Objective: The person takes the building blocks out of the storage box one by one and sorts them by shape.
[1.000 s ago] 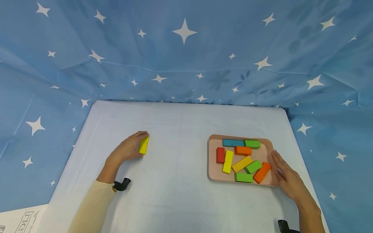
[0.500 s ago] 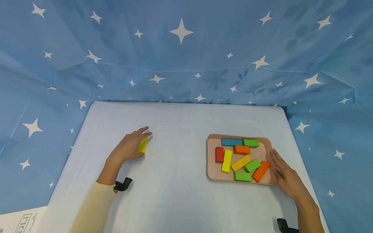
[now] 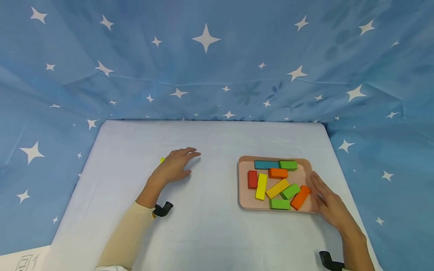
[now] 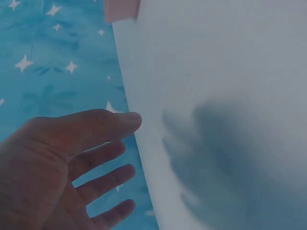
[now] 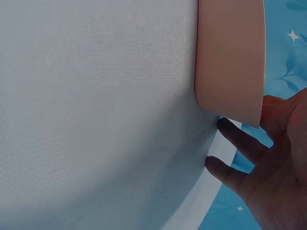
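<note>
My left hand (image 3: 174, 165) is over the left half of the table with its fingers spread, holding nothing. Just behind it a yellow block (image 3: 162, 160) shows as a small patch; the hand hides the rest. In the left wrist view the same hand (image 4: 62, 167) has air between thumb and fingers. At the right, my right hand (image 3: 333, 210) lies with straight fingers along the short side of a pink tray (image 3: 246, 201). Inside the tray are several blocks, among them a blue block (image 3: 266, 165), a red block (image 3: 252, 179) and an orange block (image 3: 300, 197).
A white cloth covers the table (image 3: 210, 226). Blue star-patterned fabric (image 3: 217, 75) hangs behind and at both sides. A printed white sheet (image 3: 25, 259) pokes in at the lower left corner. Black wrist straps (image 3: 163, 209) are worn on both arms.
My left hand has let go of the yellow block, opened its fingers and moved right, leaving the block on the table. The right hand stays at the tray; the view has shifted slightly.
</note>
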Available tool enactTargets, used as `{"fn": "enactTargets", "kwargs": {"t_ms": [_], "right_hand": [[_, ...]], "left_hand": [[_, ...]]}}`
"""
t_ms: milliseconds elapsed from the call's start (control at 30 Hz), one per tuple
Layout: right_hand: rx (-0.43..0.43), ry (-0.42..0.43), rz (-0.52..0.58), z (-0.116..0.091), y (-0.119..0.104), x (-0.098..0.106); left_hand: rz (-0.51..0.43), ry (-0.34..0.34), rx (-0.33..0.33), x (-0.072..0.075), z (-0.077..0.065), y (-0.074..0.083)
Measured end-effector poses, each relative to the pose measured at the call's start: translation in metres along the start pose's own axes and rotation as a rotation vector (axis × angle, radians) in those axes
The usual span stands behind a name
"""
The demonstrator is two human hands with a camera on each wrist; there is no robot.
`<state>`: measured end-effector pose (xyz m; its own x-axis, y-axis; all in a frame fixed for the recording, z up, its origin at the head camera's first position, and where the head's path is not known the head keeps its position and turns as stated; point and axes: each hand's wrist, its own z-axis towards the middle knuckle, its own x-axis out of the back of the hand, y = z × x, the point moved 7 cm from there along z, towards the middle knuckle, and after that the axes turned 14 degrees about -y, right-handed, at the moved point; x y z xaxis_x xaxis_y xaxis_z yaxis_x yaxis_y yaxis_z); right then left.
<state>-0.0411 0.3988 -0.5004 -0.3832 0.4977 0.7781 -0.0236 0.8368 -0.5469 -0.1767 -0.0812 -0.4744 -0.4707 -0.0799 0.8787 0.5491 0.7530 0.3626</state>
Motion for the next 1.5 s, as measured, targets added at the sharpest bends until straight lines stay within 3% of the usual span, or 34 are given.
{"fn": "enactTargets", "kwargs": {"t_ms": [333, 567, 867, 1033, 1233, 1500], "right_hand": [[-0.003, -0.002, 0.01, -0.001, 0.001, -0.001], [0.006, 0.012, -0.006, 0.0, 0.001, 0.001], [0.008, 0.017, -0.008, 0.0, -0.001, 0.0], [-0.009, 0.011, 0.002, -0.001, 0.001, 0.002], [-0.006, 0.014, -0.003, -0.001, 0.001, 0.005], [-0.031, -0.005, 0.016, 0.0, 0.005, 0.001]], "left_hand": [[0.019, -0.023, -0.116, 0.001, 0.044, 0.062], [0.015, -0.065, -0.194, -0.009, 0.07, 0.108], [-0.034, -0.097, -0.315, -0.023, 0.091, 0.165], [0.028, -0.125, -0.355, -0.035, 0.101, 0.193], [0.142, -0.159, -0.356, -0.052, 0.112, 0.213], [0.236, -0.227, -0.326, -0.067, 0.121, 0.22]]}}
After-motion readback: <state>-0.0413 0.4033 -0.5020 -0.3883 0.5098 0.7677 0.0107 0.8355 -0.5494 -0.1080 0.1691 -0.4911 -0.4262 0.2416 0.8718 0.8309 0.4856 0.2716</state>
